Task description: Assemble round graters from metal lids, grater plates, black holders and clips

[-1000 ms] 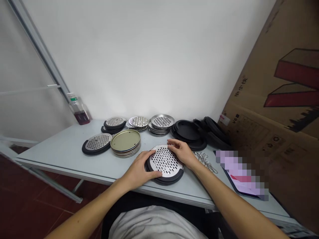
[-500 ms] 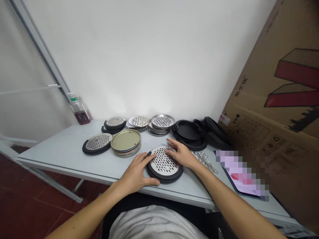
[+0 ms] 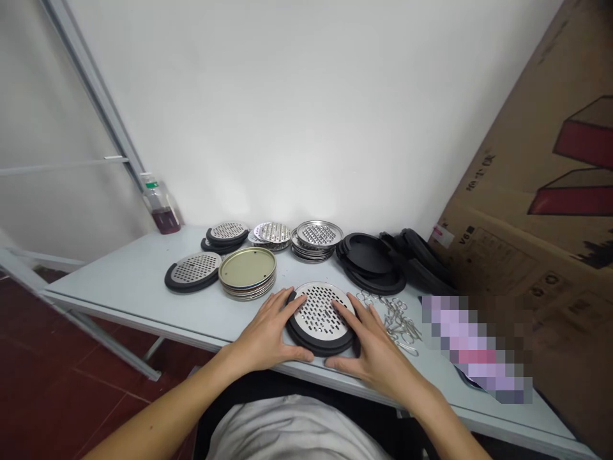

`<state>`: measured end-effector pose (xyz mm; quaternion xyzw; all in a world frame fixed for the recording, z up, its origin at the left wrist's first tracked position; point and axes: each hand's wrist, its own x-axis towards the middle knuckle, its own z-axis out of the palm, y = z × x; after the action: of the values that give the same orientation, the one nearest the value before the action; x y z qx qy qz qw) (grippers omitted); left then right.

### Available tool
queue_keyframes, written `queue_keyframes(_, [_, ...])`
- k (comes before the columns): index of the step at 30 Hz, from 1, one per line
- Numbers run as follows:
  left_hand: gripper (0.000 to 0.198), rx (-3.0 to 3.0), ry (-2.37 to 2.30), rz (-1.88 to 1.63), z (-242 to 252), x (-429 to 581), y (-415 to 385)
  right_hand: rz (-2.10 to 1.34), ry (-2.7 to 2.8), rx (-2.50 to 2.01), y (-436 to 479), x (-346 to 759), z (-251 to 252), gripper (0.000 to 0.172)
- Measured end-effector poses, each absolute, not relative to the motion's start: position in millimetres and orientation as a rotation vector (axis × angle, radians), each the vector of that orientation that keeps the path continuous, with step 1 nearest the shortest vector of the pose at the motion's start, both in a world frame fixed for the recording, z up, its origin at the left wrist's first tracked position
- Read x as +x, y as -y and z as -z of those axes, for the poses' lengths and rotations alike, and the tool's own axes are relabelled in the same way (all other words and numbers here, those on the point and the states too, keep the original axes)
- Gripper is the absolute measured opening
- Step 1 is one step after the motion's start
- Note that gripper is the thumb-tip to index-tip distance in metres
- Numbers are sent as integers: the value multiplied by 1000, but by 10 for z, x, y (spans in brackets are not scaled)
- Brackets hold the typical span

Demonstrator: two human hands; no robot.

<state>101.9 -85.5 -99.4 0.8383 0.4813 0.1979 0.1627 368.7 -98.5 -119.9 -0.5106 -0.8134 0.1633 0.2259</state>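
Note:
A round perforated steel grater disc (image 3: 318, 313) with a black rim lies on the table in front of me. My left hand (image 3: 265, 329) presses against its left side, with the fingertips on the black rim. My right hand (image 3: 371, 354) cups the right side, with the fingers over the steel and the thumb along the near rim. The two hands clasp the disc between them. A stack of gold-faced metal discs (image 3: 248, 273) stands left of it, and a black-rimmed grater (image 3: 193, 271) lies beyond that.
The white table (image 3: 115, 287) carries stacks of steel graters (image 3: 316, 234) and black rings (image 3: 371, 257) at the back. Loose wire clips (image 3: 395, 319) lie right of my right hand. A pixelated flat device (image 3: 474, 348) lies further right, against a leaning cardboard box (image 3: 527, 211).
My right hand has moved from the far right of the disc round to its near right side, and both hands now clasp it. The view has shifted slightly.

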Motion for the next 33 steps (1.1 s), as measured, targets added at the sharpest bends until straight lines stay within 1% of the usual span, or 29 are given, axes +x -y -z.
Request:
queue_keyframes(3, [106, 2409, -1377, -573, 1000, 1026, 856, -410, 2234, -1405, 976, 3676, 1234, 93])
queue_keyframes(9, [106, 2413, -1374, -592, 998, 1027, 853, -357, 2260, -1415, 991, 3665, 1226, 95])
queue_keyframes(15, [107, 2420, -1386, -545, 998, 1032, 842, -309, 2278, -1435, 1013, 3643, 1177, 90])
queue_keyframes(25, [108, 2419, -1393, -565, 1016, 1033, 857, -307, 2294, -1443, 1015, 3655, 1167, 90])
queue_keyframes(33, [94, 2334, -1388, -685, 1009, 1048, 855, -321, 2293, -1451, 1021, 3664, 1151, 89])
